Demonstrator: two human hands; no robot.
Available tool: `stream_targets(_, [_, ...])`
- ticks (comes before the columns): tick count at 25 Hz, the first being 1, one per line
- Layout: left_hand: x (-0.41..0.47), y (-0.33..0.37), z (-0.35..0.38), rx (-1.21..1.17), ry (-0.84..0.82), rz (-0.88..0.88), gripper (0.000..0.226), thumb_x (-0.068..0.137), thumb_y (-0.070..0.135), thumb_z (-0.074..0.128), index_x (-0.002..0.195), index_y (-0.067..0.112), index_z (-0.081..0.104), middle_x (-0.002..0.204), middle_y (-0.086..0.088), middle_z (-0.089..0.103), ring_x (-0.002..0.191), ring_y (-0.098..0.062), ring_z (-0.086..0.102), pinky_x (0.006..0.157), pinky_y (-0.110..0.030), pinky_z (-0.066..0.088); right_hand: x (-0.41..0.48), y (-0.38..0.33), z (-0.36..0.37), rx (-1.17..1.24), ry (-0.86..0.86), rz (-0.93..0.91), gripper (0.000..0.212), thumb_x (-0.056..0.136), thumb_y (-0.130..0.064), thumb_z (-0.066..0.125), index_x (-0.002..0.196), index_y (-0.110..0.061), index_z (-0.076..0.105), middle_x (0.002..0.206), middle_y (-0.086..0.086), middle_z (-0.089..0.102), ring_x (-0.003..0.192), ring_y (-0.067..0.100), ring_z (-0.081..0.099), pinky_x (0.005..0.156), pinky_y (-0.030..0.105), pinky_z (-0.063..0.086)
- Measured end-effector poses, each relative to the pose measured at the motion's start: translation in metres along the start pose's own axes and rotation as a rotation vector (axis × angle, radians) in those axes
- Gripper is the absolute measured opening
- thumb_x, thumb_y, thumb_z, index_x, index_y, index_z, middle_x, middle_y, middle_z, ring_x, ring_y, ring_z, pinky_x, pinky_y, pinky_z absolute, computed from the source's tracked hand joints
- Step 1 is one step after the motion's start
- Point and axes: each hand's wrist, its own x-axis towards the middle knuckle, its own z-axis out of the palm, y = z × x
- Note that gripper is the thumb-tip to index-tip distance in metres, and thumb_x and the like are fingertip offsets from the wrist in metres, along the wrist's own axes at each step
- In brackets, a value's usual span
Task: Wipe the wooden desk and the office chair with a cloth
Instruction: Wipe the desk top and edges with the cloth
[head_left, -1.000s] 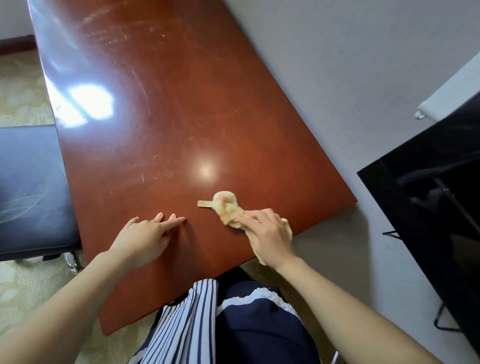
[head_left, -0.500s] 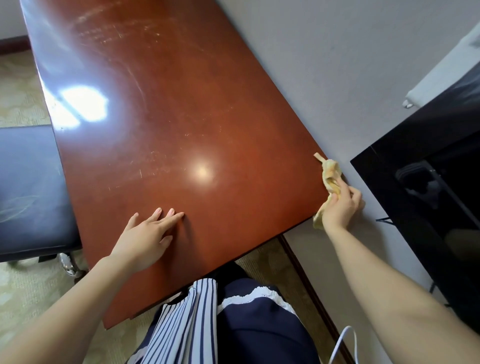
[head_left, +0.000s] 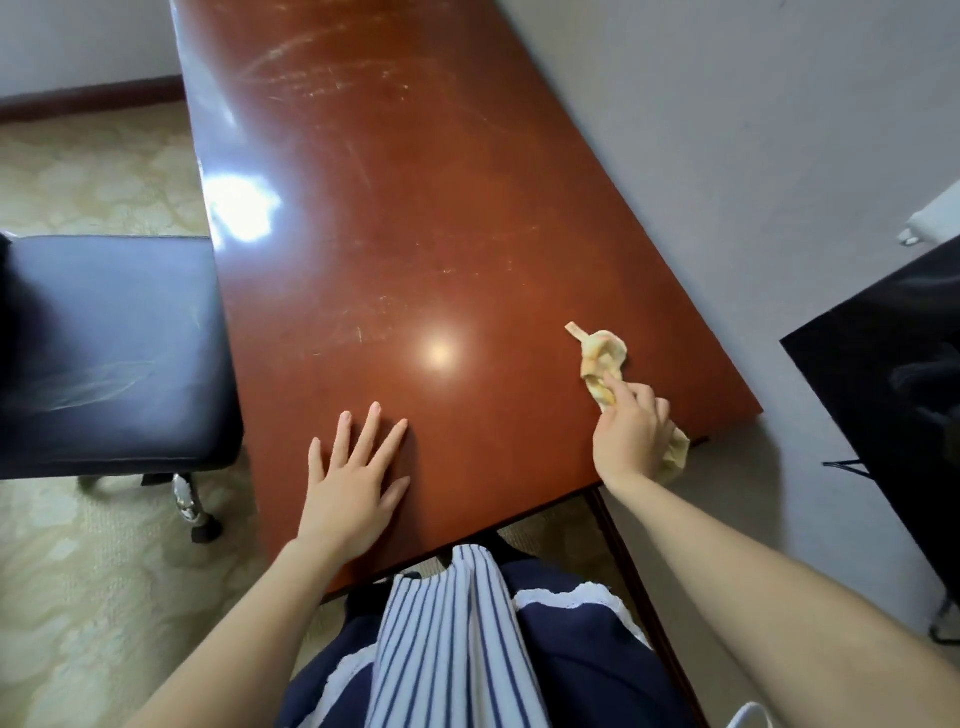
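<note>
Fingers (head_left: 621, 392) of the right hand (head_left: 631, 436) are curled around a crumpled yellow cloth (head_left: 602, 356), pressing it on the desk (head_left: 415, 208) near the near right corner; part of the cloth is hidden behind the hand. Left hand (head_left: 353, 483) lies flat, fingers spread, grasping nothing, by the near edge. Chair (head_left: 114, 353) beside the desk's left edge is cut off by the frame.

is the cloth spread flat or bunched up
Bunched up. The cloth lies crumpled on the desk, pinched in the right hand.
</note>
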Motion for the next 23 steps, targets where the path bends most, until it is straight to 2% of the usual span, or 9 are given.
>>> stream_targets(4, [-0.014, -0.014, 0.003, -0.231, 0.157, -0.466, 0.111, 0.073, 0.073, 0.054, 0.150, 0.026, -0.011, 0.157, -0.001, -0.021, 0.144, -0.030, -0.017, 0.110, -0.061, -0.004, -0.029, -0.056, 0.012, 0.053, -0.195, -0.309, 0.040, 0.090, -0.007, 0.053, 0.126, -0.024, 0.059, 0.115, -0.001, 0.060, 0.102, 0.023, 0.046, 0.084, 0.034, 0.034])
stream_targets(6, [-0.015, -0.021, 0.000, -0.364, 0.123, -0.714, 0.131, 0.060, 0.077, 0.063, 0.150, 0.018, -0.012, 0.157, -0.007, -0.019, 0.144, -0.032, -0.014, 0.109, -0.063, -0.001, -0.046, -0.084, 0.019, 0.051, -0.307, -0.479, 0.038, 0.092, -0.011, 0.052, 0.126, -0.028, 0.058, 0.116, -0.004, 0.058, 0.103, 0.022, 0.045, 0.084, 0.034, 0.032])
stream_targets(8, [-0.017, -0.029, -0.001, -0.542, 0.063, -0.857, 0.139, 0.055, 0.072, 0.072, 0.149, 0.018, -0.015, 0.158, -0.008, -0.016, 0.145, -0.032, -0.009, 0.110, -0.062, 0.003, -0.063, -0.108, 0.025, 0.054, -0.414, -0.640, 0.040, 0.092, -0.011, 0.050, 0.127, -0.030, 0.057, 0.117, -0.006, 0.057, 0.105, 0.022, 0.044, 0.086, 0.034, 0.032])
stream_targets(11, [-0.024, -0.040, 0.005, -0.776, 0.049, -0.840, 0.138, 0.058, 0.055, 0.083, 0.148, 0.023, -0.016, 0.159, -0.010, -0.001, 0.145, -0.032, 0.005, 0.113, -0.053, 0.013, -0.086, -0.139, 0.034, 0.081, -0.575, -0.821, 0.048, 0.090, -0.008, 0.048, 0.131, -0.032, 0.053, 0.125, -0.008, 0.054, 0.109, 0.021, 0.042, 0.091, 0.033, 0.030])
stream_targets(14, [-0.029, -0.047, 0.009, -0.828, 0.075, -0.752, 0.136, 0.059, 0.047, 0.085, 0.149, 0.024, -0.016, 0.158, -0.009, 0.009, 0.144, -0.031, 0.011, 0.114, -0.048, 0.018, -0.101, -0.161, 0.042, 0.028, -0.712, -1.003, 0.051, 0.090, -0.006, 0.045, 0.133, -0.033, 0.049, 0.132, -0.008, 0.049, 0.112, 0.021, 0.039, 0.091, 0.033, 0.028])
stream_targets(17, [-0.031, -0.050, 0.010, -0.848, 0.069, -0.726, 0.135, 0.061, 0.048, 0.084, 0.149, 0.025, -0.015, 0.158, -0.007, 0.008, 0.144, -0.031, 0.010, 0.115, -0.047, 0.018, -0.102, -0.171, 0.045, -0.026, -0.660, -1.128, 0.044, 0.093, -0.013, 0.050, 0.132, -0.033, 0.050, 0.125, -0.004, 0.052, 0.106, 0.022, 0.043, 0.086, 0.032, 0.032])
stream_targets(20, [-0.032, -0.052, 0.010, -0.847, 0.051, -0.729, 0.135, 0.059, 0.050, 0.084, 0.148, 0.029, -0.016, 0.159, -0.006, 0.005, 0.145, -0.029, 0.008, 0.115, -0.045, 0.016, -0.091, -0.168, 0.038, 0.000, -0.501, -1.219, 0.029, 0.088, -0.026, 0.064, 0.117, -0.025, 0.065, 0.098, 0.007, 0.061, 0.086, 0.027, 0.055, 0.066, 0.034, 0.043])
stream_targets(21, [-0.031, -0.053, 0.010, -0.856, 0.044, -0.735, 0.136, 0.058, 0.051, 0.085, 0.148, 0.031, -0.016, 0.158, -0.005, 0.005, 0.144, -0.029, 0.009, 0.115, -0.045, 0.016, -0.084, -0.162, 0.036, 0.018, -0.475, -1.181, 0.027, 0.087, -0.027, 0.065, 0.114, -0.022, 0.067, 0.094, 0.008, 0.061, 0.082, 0.028, 0.055, 0.062, 0.034, 0.045])
stream_targets(23, [-0.030, -0.055, 0.011, -0.889, 0.035, -0.751, 0.137, 0.055, 0.050, 0.086, 0.147, 0.035, -0.016, 0.158, -0.005, 0.005, 0.144, -0.030, 0.009, 0.115, -0.047, 0.016, -0.060, -0.147, 0.034, 0.013, -0.464, -1.017, 0.029, 0.089, -0.020, 0.062, 0.118, -0.023, 0.064, 0.098, 0.007, 0.058, 0.088, 0.028, 0.052, 0.065, 0.035, 0.046])
